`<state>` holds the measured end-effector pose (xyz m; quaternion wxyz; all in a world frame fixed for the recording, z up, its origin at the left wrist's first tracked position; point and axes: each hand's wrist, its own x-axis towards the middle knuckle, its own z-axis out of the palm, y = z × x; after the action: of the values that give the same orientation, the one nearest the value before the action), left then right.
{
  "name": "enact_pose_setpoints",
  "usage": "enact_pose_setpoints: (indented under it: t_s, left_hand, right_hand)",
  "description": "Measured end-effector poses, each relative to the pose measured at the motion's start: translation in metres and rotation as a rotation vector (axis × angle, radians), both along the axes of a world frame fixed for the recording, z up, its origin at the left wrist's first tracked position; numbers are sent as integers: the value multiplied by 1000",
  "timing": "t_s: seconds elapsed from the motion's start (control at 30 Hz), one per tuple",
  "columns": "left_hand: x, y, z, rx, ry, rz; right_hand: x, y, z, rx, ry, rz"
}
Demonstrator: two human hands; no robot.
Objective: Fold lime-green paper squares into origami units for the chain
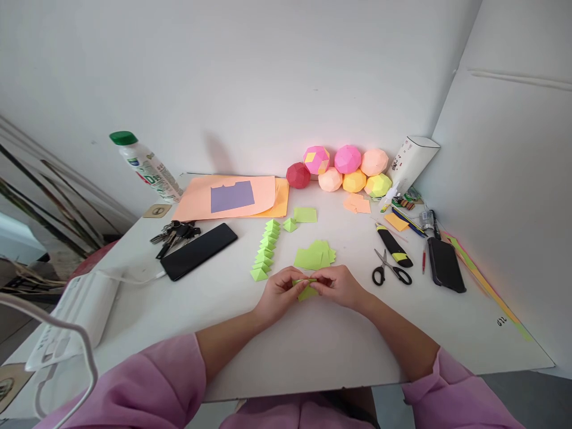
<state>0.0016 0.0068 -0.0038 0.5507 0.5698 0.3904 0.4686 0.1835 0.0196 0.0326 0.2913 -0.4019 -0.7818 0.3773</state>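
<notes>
Both my hands meet low in the middle of the view over one small green piece of paper (305, 292). My left hand (283, 291) pinches its left side between thumb and fingers. From the other side, my right hand (338, 287) grips it the same way; the fingertips nearly touch and cover its upper edge. Just beyond lie flat green paper cut-outs (311, 258) in a loose pile. To the left runs a row of folded green paper pieces (267, 247), nested together, with a single folded piece (290, 224) beside its far end.
Scissors (385, 269), a utility knife (393, 245) and a black phone (445, 265) lie right. Colourful paper balls (347, 159) are stacked against the wall. Peach paper sheets (192, 199), keys (172, 236), another phone (199, 251) and a bottle (152, 170) occupy the left.
</notes>
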Motion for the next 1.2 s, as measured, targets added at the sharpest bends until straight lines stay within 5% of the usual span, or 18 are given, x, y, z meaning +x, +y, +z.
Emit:
enact_pose_setpoints:
  t_s: [0.77,1.2]
  left_hand:
    - [2,-1,7,-10,99,-22]
    - [3,-5,16,-147,52,-140]
  right_hand:
    - [-3,-3,1,7,9,-40]
    - [-3,-6,0,-128,34,-16]
